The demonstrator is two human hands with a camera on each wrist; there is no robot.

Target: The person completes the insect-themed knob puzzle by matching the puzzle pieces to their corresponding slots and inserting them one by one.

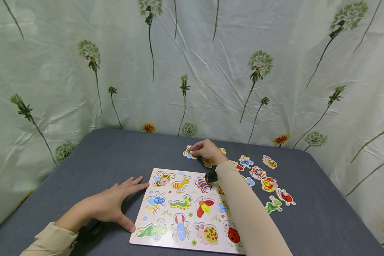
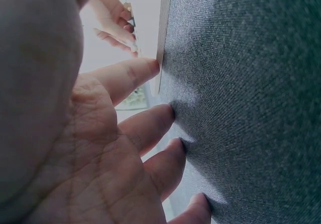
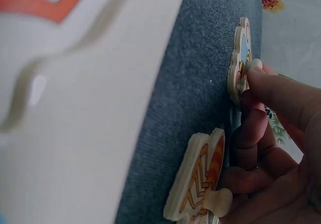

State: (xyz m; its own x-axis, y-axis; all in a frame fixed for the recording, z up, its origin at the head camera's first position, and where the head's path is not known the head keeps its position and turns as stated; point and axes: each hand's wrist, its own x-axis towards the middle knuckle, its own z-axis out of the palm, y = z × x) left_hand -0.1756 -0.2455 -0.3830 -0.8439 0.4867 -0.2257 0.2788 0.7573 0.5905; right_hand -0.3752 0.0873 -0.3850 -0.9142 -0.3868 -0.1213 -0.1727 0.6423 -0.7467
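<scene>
My right hand (image 1: 208,150) pinches the small white knob of a bee puzzle piece (image 3: 234,71) at the back of the table. The piece (image 1: 187,153) shows a yellow-and-black bee with curled antennae. Just beside those fingers lies an orange striped insect piece (image 3: 193,181) with a wooden knob. My left hand (image 1: 110,204) is spread, thumb and index fingertip at the left edge of the insect puzzle board (image 1: 139,240). In the left wrist view its other fingertips rest on the dark cloth (image 2: 251,108). My right forearm hides the board's right side.
Several loose knobbed pieces lie right of the board, among them a ladybug (image 1: 285,196), a green grasshopper (image 1: 273,204), a butterfly (image 1: 269,184), a red spider (image 1: 257,173) and a snail (image 1: 269,162). A dandelion-print curtain (image 1: 211,99) hangs behind the table.
</scene>
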